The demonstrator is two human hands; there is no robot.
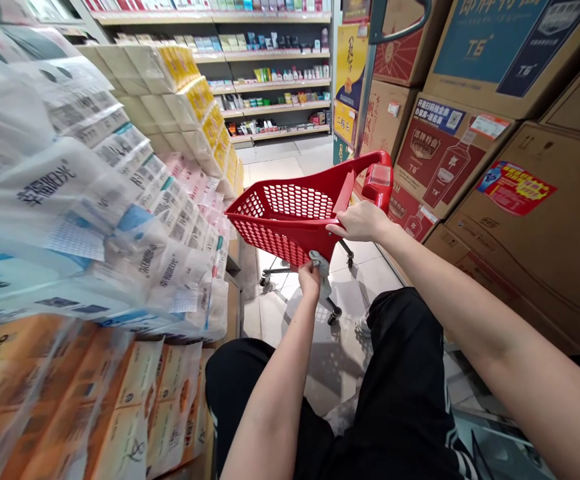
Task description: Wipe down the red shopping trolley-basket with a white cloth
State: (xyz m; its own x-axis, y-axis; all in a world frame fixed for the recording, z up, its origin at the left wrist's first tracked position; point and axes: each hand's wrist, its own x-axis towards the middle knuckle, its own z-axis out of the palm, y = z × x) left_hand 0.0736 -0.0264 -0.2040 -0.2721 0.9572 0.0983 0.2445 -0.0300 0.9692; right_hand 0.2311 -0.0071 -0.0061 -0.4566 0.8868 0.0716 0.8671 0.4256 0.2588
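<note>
A red plastic shopping cart (295,230) with perforated walls stands on wheels in the aisle in front of my knees. My right hand (363,221) is closed over the cart's upper side rim, near its red handle. Lower down, my left hand (310,277) pinches a grey-white cloth (323,272) against the underside of the cart's side. Part of the cloth hangs below the fingers. The left fingertips are partly hidden by the cloth and the cart. The visible part of the cart's basket holds nothing.
Wrapped tissue packs (120,193) are stacked close on the left, with orange packs (55,400) below. Cardboard boxes (470,153) rise on the right beside a metal trolley frame (367,87). Shelves of small goods (270,83) stand at the back. Tiled floor (270,327) shows under the cart.
</note>
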